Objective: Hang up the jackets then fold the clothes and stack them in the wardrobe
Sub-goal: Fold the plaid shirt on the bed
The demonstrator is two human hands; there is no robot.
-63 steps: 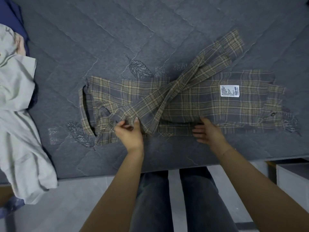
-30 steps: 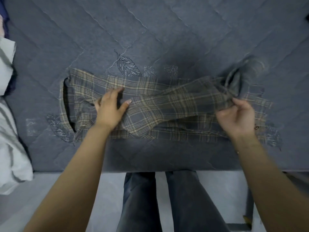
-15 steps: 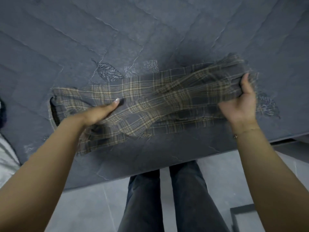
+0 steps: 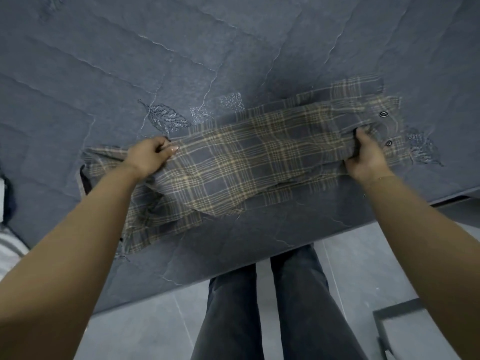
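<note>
A grey and beige plaid shirt lies folded lengthwise into a long strip across the near part of the grey quilted bed. My left hand grips the folded cloth near the collar end on the left. My right hand grips the bunched cloth at the hem end on the right, beside two dark snap buttons. Between the hands the upper layer is lifted slightly off the layer beneath. The collar end and a lower flap trail under my left forearm.
The bed's near edge runs diagonally above the grey tiled floor, where my legs in dark jeans stand. A pale garment shows at the left edge. A dark-framed object sits on the floor at lower right.
Both sleeves have been folded in and the near long edge brought over. My left hand went from lying flat on the shirt to gripping it; my right hand took hold of the hem end.
</note>
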